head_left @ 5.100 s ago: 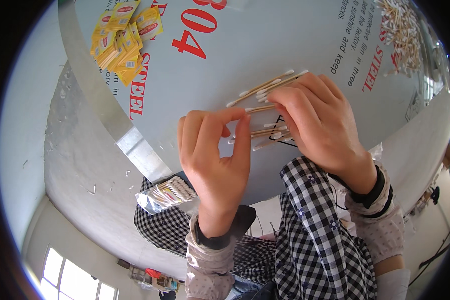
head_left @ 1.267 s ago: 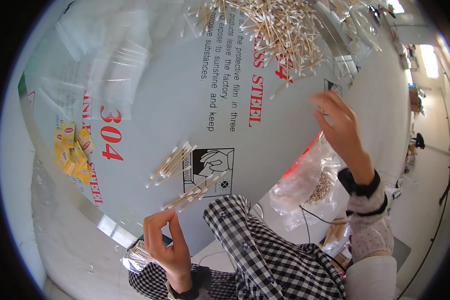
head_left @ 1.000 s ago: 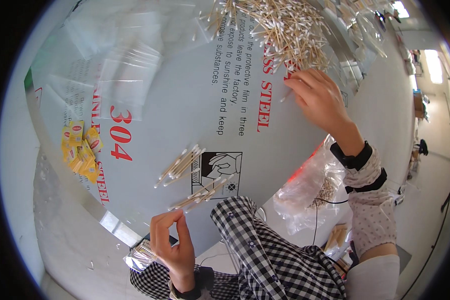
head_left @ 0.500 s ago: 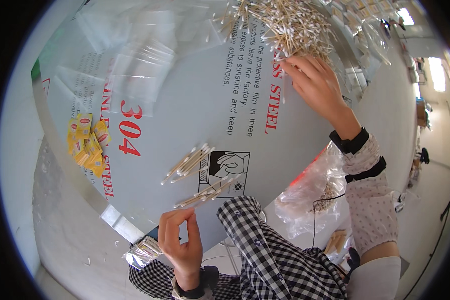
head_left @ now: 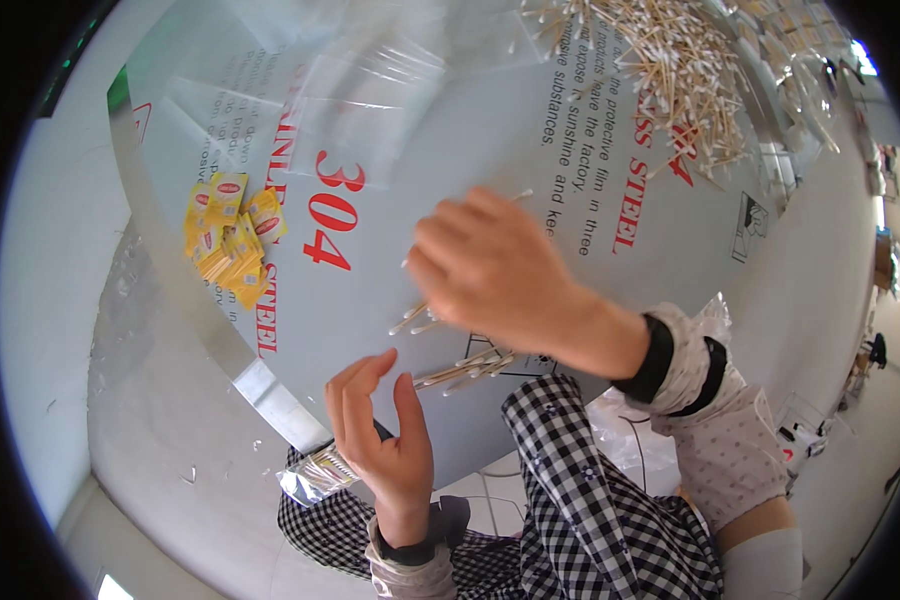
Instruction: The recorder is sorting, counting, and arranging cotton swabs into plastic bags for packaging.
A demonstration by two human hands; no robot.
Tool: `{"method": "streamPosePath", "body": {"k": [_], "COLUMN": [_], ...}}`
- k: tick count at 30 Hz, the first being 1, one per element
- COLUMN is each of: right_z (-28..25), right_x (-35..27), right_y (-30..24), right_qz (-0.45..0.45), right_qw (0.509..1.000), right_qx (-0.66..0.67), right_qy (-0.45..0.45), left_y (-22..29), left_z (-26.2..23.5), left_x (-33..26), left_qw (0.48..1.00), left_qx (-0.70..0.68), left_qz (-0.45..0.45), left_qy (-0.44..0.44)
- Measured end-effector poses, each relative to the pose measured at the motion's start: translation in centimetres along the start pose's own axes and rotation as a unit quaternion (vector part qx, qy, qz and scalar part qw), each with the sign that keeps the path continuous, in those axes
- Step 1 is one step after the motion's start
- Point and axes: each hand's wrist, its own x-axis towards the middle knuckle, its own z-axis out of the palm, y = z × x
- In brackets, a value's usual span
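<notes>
My right hand [head_left: 505,275], somewhat blurred, is closed over the middle of the table. A cotton swab [head_left: 523,195] sticks out beyond its knuckles, and a white tip shows at its fingertips. Below that hand lies a small group of cotton swabs [head_left: 407,322], partly hidden by it. A second loose row of swabs [head_left: 465,370] lies nearer to me. My left hand [head_left: 378,430] is at the near table edge, thumb and fingers apart with nothing between them, close to that row's left end. Beside its wrist sits a clear bag packed with swabs [head_left: 320,473].
A big heap of loose cotton swabs [head_left: 685,75] spreads at the far right. Clear plastic bags [head_left: 365,95] lie at the far left, yellow paper slips [head_left: 232,245] near the left edge. The table [head_left: 490,430] has a metal rim. Checked cloth [head_left: 560,440] covers my lap.
My right hand has left the heap and come left and nearer, over the small swab group. My left hand's fingers have spread wider. The whole view has shifted a little.
</notes>
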Motion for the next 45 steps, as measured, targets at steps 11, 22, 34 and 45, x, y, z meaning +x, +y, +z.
{"method": "streamPosePath", "body": {"k": [11, 22, 34, 45], "right_z": [-4.2, -1.4, -1.2, -1.0], "right_x": [-2.3, -1.2, -1.4, -0.7], "right_y": [4.1, 3.6, 2.2, 1.8], "right_qz": [0.235, 0.177, 0.195, 0.122], "right_qw": [0.959, 0.971, 0.952, 0.978], "right_qx": [0.158, 0.161, 0.236, 0.163], "right_qy": [0.011, 0.003, 0.006, -0.039], "left_y": [-0.6, -0.7, -1.9, -1.1], "left_z": [0.9, 2.4, 2.6, 2.3], "left_x": [2.3, 5.6, 7.8, 5.1], "left_qw": [0.993, 0.991, 0.997, 0.993], "left_qx": [0.085, 0.101, 0.018, -0.113], "left_qz": [0.041, 0.089, 0.066, 0.005], "left_qy": [-0.070, -0.007, -0.022, 0.017]}}
